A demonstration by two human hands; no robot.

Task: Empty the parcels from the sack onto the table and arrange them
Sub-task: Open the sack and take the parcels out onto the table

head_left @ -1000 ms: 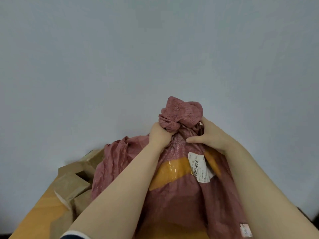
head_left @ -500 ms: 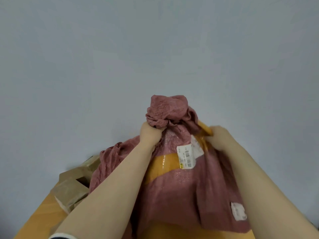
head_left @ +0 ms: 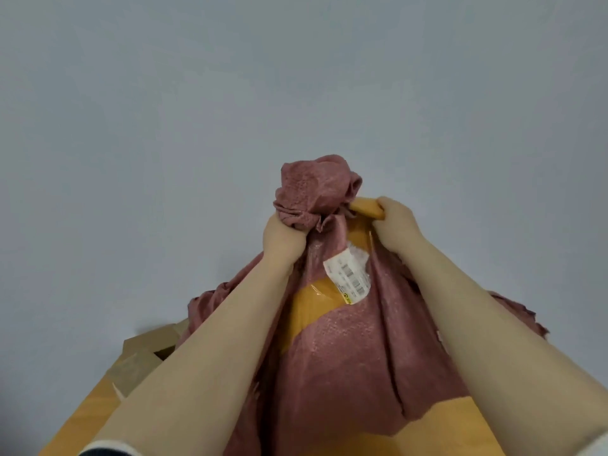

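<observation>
A dusty-red woven sack (head_left: 355, 363) is lifted up in front of me, its bunched end uppermost. My left hand (head_left: 283, 241) grips that bunched fabric in a fist. My right hand (head_left: 396, 228) grips a yellow band of the sack (head_left: 365, 205) at its upper right. A white barcode label (head_left: 348, 278) and a yellow band (head_left: 312, 307) show on the sack's front. Brown cardboard parcels (head_left: 144, 353) lie on the wooden table (head_left: 85, 413) at lower left, partly behind my left forearm. What the sack holds inside is hidden.
A plain grey wall fills the view above and behind the sack. The table's left edge runs diagonally at lower left. A ragged red edge of the sack (head_left: 523, 317) sticks out past my right forearm.
Both hands have raised the sack higher. My right hand moved from the sack's front near the label to its upper right and took hold of the yellow band.
</observation>
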